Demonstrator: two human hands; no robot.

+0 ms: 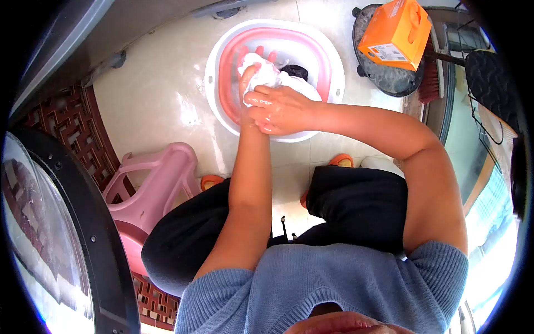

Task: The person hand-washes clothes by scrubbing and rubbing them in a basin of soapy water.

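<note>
A white and pink oval wash basin (213,94) sits on the floor in front of me. My left hand (246,78) reaches into it, with a bunched wet white cloth (264,71) over the palm and the fingertips showing past it. My right hand (285,110) crosses over my left wrist, its fingers curled onto the near side of the same cloth. Both hands look wet, and white suds cling to the right one. More of the cloth trails toward the basin's right side, beside a small black item (295,71) whose kind I cannot make out.
A pink plastic stool (161,178) stands at the left, near a round appliance door (72,234). At the upper right, an orange box (397,36) rests on a dark oval stand (384,78). A red-bristled brush (431,83) is beside it. Tiled floor (150,94) surrounds the basin.
</note>
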